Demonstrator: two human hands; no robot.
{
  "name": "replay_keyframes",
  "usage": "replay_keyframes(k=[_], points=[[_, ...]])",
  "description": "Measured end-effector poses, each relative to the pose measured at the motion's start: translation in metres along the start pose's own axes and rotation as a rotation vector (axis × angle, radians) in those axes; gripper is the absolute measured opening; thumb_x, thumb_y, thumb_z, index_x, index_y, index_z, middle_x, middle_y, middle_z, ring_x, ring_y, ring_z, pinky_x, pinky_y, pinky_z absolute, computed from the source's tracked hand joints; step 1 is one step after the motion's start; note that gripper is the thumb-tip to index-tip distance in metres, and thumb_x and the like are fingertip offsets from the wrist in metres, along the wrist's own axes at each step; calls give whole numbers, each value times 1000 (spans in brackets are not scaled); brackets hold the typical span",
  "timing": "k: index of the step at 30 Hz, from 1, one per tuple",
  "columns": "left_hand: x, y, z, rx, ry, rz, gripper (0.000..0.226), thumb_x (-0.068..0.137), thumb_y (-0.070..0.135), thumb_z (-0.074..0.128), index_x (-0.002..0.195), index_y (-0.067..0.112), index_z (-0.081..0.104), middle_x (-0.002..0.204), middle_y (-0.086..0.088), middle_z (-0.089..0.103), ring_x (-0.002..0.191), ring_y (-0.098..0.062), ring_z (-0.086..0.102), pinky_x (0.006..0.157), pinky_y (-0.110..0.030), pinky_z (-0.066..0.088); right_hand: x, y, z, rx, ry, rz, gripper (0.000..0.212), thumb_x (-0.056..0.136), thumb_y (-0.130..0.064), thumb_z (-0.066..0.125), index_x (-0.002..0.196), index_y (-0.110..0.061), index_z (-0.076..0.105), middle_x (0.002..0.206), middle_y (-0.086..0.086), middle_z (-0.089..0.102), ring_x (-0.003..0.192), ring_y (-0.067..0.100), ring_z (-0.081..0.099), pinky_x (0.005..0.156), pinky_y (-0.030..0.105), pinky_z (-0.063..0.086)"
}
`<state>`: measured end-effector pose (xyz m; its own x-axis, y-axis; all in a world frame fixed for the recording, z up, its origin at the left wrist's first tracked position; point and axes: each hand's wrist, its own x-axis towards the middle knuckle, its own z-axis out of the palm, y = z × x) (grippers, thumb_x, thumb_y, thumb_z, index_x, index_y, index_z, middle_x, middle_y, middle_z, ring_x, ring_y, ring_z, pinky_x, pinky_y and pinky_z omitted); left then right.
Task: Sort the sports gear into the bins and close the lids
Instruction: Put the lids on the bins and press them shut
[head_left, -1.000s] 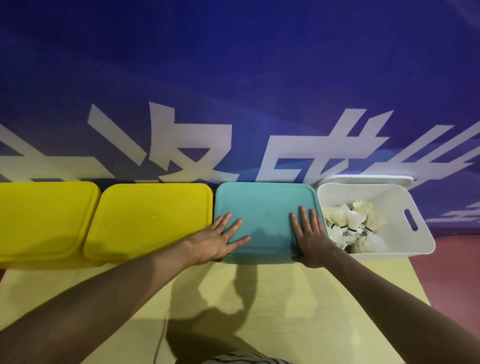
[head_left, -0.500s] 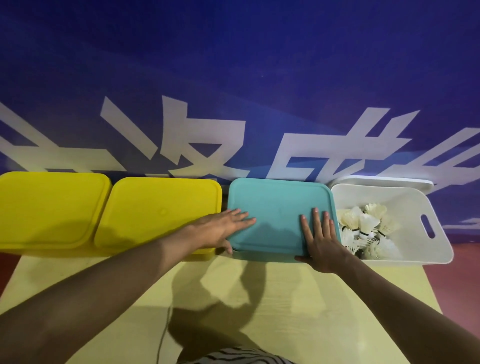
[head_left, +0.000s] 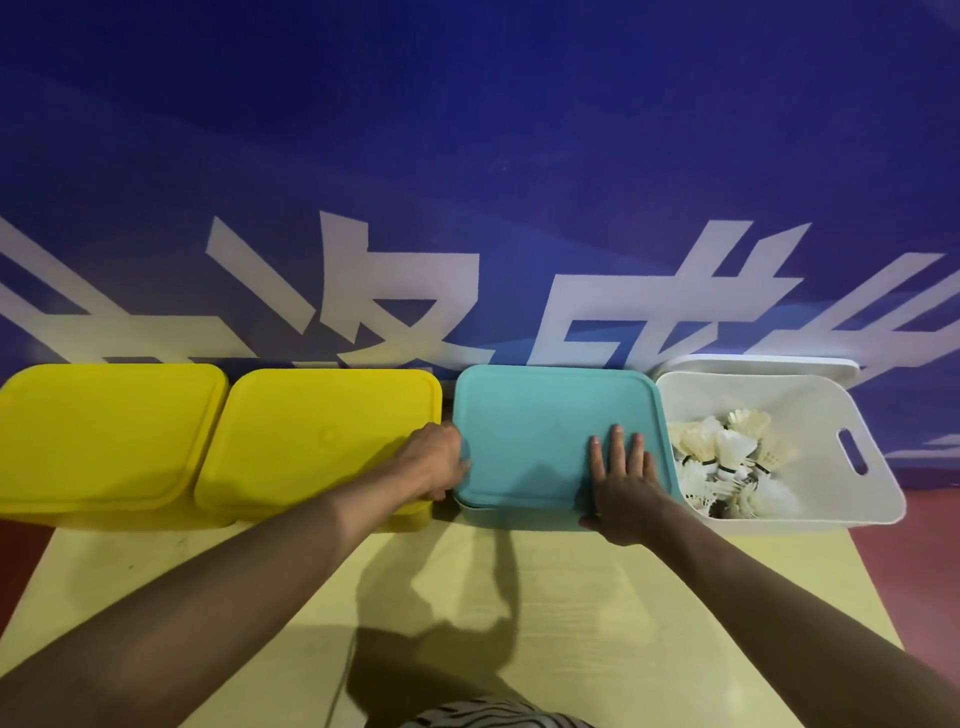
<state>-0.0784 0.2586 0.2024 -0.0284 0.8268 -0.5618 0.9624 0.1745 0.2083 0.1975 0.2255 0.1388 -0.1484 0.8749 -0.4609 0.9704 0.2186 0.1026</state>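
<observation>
A teal lid (head_left: 540, 431) lies on the teal bin in the row at the table's back edge. My left hand (head_left: 436, 460) grips the lid's left edge, fingers curled around it. My right hand (head_left: 621, 478) rests flat on the lid's front right part, thumb at the front rim. To the right stands an open white bin (head_left: 878, 493) holding several white shuttlecocks (head_left: 727, 462). Its white lid (head_left: 753, 364) leans behind it. Two yellow bins stand to the left with their lids on: one (head_left: 332, 431) beside the teal bin, one (head_left: 98, 431) at the far left.
The bins stand in a row along the back of a pale yellow table (head_left: 467, 623). A blue banner with large white characters (head_left: 467, 234) rises right behind them. Red floor (head_left: 935, 571) shows past the table's right edge.
My left hand slid off the top of the teal lid to its left edge and curled around it. My right hand stayed flat on the lid.
</observation>
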Motion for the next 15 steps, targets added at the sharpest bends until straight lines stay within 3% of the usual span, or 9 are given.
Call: replay_keyframes(k=[2,4,8,11,15], points=[[-4,4,4,52,-1,-6,29,98,33,67,117,16,55,81,1,70,55,-10,69,43,-22,46,-3,-4,3,-3,3,-4,115,91,-63,57,157,-2,-15,159,36,-21,145,63,-8,120,66,11],[-10,5,9,117,35,35,27,98,30,66,118,13,58,88,2,66,70,-12,67,51,-24,45,-8,-6,7,-10,34,-16,113,92,-61,58,158,-4,-14,161,34,-20,146,62,-8,120,66,11],[-19,5,23,132,113,82,41,100,34,64,130,10,51,103,-2,64,86,-16,61,65,-27,47,-19,-20,7,-29,107,-114,107,92,-60,58,160,-3,-3,165,29,-9,148,59,4,118,68,20],[-19,3,33,140,115,70,60,104,35,56,151,4,34,113,-9,68,95,-21,66,66,-30,47,-22,-41,7,-21,226,-261,103,92,-61,57,162,-8,3,167,23,6,147,55,19,113,67,30],[-30,-2,56,247,128,142,69,110,39,37,161,3,9,119,-13,64,97,-20,64,72,-30,53,-21,-82,3,-10,266,-342,94,97,-54,51,162,-16,-6,169,17,4,151,49,10,118,63,23]])
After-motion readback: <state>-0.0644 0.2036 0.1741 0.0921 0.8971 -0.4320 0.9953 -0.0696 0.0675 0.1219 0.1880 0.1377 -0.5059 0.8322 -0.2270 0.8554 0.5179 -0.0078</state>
